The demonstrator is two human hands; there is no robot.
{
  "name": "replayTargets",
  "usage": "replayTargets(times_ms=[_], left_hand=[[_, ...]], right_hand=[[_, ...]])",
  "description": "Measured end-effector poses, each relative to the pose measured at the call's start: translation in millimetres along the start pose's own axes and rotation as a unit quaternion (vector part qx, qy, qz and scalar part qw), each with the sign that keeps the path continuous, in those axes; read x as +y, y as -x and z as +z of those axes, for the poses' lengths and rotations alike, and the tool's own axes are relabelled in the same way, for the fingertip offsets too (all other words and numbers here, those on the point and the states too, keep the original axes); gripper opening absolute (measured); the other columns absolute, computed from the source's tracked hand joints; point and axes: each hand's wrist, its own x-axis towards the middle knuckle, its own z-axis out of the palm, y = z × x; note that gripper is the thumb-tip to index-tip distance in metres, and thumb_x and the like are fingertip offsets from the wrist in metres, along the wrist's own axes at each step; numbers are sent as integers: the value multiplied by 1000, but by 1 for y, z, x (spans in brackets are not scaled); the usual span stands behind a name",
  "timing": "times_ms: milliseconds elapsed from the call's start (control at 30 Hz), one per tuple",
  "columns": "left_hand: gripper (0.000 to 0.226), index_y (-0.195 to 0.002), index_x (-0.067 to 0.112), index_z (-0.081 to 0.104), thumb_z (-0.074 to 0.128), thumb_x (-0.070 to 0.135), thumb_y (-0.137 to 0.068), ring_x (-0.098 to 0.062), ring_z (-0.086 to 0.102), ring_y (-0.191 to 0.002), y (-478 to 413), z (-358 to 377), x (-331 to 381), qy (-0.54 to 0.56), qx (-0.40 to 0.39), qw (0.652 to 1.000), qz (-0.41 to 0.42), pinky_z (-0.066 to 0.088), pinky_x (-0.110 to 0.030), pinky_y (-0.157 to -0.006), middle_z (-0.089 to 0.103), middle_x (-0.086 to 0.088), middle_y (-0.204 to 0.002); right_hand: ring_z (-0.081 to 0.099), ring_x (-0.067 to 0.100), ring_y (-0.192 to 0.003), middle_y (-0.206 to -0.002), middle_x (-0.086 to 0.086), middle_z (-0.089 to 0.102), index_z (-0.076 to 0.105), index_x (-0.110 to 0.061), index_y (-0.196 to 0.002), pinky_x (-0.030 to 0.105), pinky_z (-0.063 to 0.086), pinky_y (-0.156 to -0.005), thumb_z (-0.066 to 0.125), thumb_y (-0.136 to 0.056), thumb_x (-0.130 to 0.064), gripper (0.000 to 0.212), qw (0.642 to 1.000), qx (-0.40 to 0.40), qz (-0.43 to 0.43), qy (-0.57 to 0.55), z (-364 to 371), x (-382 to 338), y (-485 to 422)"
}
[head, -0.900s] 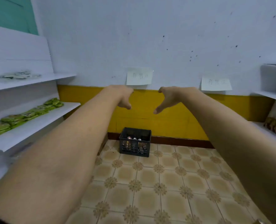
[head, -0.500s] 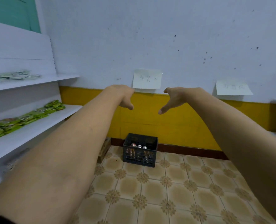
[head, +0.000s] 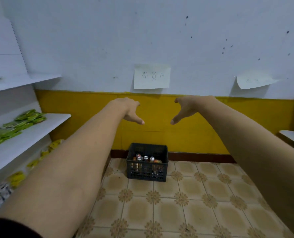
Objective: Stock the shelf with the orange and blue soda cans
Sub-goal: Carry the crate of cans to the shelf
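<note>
A black plastic crate [head: 147, 171] sits on the tiled floor [head: 194, 203], against the foot of the yellow wall. Inside it stand the soda cans [head: 145, 158], silver tops up (some orange shows; other colours are too small to tell). Both arms reach forward, well above the crate. The left hand [head: 128, 109] and right hand [head: 185, 109] are loose and empty, thumbs pointing toward each other. Green packets [head: 22, 120] lie on the white shelf [head: 39, 134] at left.

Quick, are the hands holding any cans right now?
Left hand: open, holding nothing.
Right hand: open, holding nothing.
</note>
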Motion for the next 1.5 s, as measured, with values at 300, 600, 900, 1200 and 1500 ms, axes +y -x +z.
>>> replayTargets(times_ms=[300, 600, 900, 1200, 1500], left_hand=[[93, -150, 23, 18, 59, 63, -78, -30, 33, -137, -149, 24, -26, 17, -23, 1000, 5, 37, -49, -106, 29, -7, -154], [96, -150, 25, 20, 59, 68, -74, -29, 35, -137, -338, 23, -50, 31, -24, 999, -36, 37, -48, -106, 29, -6, -154], [89, -150, 24, 22, 52, 69, -79, -29, 37, -136, -471, 50, -76, 53, -8, 994, -94, 40, -45, -103, 33, -5, -153], [84, -149, 26, 23, 52, 67, -81, -30, 40, -132, -617, 92, -135, 22, -53, 995, -84, 40, -43, -98, 37, -6, -150], [82, -150, 25, 24, 49, 67, -84, -30, 39, -134, -793, 224, -192, 51, -198, 978, -37, 41, -42, -100, 35, -9, -151]], right_hand=[[39, 34, -132, -148, 11, 38, 29, -11, -146, 49, 38, -105, 68, -67, -69, 106, 999, -9, -10, 30, 14, 29, -150], [43, 33, -129, -143, 13, 44, 36, -6, -141, 49, 40, -104, 68, -66, -71, 104, 999, -6, -28, 29, 0, 88, -354], [35, 33, -136, -150, 15, 35, 28, -4, -146, 43, 34, -108, 65, -71, -67, 104, 997, -34, -69, -29, 12, 109, -495], [36, 33, -136, -150, 13, 36, 30, -7, -146, 44, 35, -108, 65, -65, -72, 110, 996, -69, -52, -31, 45, 108, -655], [33, 33, -137, -154, 11, 28, 19, -11, -150, 47, 36, -106, 62, -69, -74, 111, 979, -185, 15, -80, 143, 105, -820]])
